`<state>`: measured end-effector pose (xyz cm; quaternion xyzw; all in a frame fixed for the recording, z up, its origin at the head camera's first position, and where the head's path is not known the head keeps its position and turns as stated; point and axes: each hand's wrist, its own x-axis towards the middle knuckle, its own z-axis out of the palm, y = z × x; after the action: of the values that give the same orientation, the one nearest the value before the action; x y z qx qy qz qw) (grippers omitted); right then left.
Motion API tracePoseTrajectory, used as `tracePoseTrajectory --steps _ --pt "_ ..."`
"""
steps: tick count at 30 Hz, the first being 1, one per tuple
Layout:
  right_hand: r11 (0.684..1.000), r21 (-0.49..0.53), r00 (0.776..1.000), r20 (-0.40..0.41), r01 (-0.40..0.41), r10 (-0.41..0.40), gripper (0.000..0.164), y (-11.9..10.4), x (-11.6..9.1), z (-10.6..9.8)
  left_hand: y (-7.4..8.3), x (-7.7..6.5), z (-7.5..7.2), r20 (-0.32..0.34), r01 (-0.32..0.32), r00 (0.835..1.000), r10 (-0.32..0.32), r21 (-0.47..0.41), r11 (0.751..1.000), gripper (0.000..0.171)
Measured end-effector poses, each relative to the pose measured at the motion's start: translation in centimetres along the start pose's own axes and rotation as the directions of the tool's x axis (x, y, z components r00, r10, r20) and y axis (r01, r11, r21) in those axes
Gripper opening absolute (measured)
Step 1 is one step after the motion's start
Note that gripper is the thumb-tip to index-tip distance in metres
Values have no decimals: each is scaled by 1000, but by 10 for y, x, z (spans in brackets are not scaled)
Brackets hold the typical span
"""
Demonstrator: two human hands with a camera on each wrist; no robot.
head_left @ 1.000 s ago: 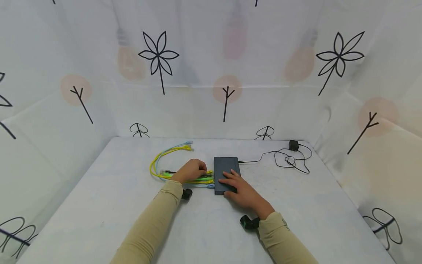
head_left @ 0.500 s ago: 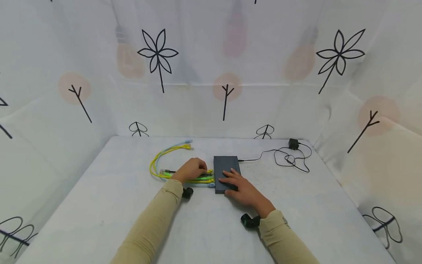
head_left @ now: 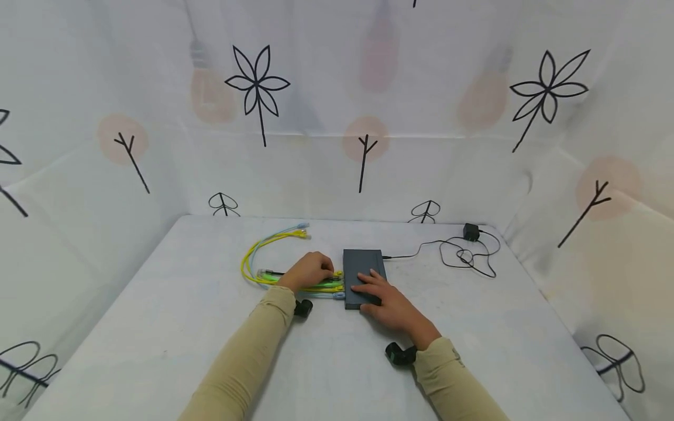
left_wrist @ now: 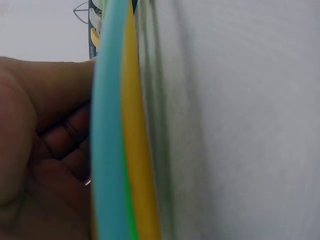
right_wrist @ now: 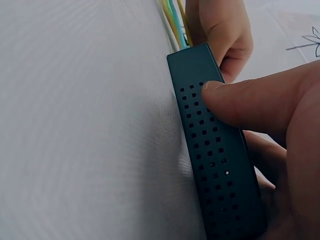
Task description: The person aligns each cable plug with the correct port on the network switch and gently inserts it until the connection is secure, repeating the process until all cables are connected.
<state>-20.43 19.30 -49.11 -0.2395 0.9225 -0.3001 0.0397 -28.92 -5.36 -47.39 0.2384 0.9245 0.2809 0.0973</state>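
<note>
A dark grey network switch [head_left: 354, 260] lies in the middle of the table. Yellow, green and light blue network cables [head_left: 254, 255] meet its left side. My left hand [head_left: 307, 270] pinches a network cable close to the switch; its fingertips are largely hidden behind the cables. In the left wrist view, a light blue cable [left_wrist: 109, 125] and a yellow cable [left_wrist: 136, 130] cross in front of the curled fingers. My right hand [head_left: 388, 304] rests on the switch with fingers spread over its top. Its thumb [right_wrist: 245, 102] presses the vented side.
A thin black power cord [head_left: 427, 241] runs from the switch's right side in loose loops to a black adapter [head_left: 471, 232] at the back right. Free cable plugs [head_left: 302, 234] lie at the back left. Patterned cloth walls [head_left: 326, 175] enclose the white table [head_left: 337, 374].
Both hands keep their places at the cables and the switch. The head view has shifted slightly.
</note>
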Motion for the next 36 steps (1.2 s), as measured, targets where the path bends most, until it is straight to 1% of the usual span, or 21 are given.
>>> tracePoseTrajectory --steps 7,15,18,24,28,31,36 --pt "1000 2 1000 0 1 -1 44 0 0 -1 0 4 -1 15 13 1000 -13 -3 1000 14" --pt "1000 0 1000 -7 1 -1 44 -2 0 -2 -1 6 -2 18 28 999 -27 -14 1000 13" --pt "1000 7 1000 -6 -4 4 44 -2 0 -1 -1 5 -1 14 44 999 -44 -19 999 12" --pt "1000 24 1000 -16 -11 12 44 0 -4 0 1 0 4 -4 54 999 -54 -47 997 14" --pt "1000 26 1000 -7 -7 7 45 1 -4 1 3 -3 5 -20 75 997 -77 -65 995 15" --pt "1000 16 1000 -7 -6 6 45 2 -4 2 4 -5 5 -24 82 996 -84 -62 995 15" --pt "1000 29 1000 -16 4 -3 45 4 -3 1 5 -6 3 -24 90 996 -91 -42 995 16"
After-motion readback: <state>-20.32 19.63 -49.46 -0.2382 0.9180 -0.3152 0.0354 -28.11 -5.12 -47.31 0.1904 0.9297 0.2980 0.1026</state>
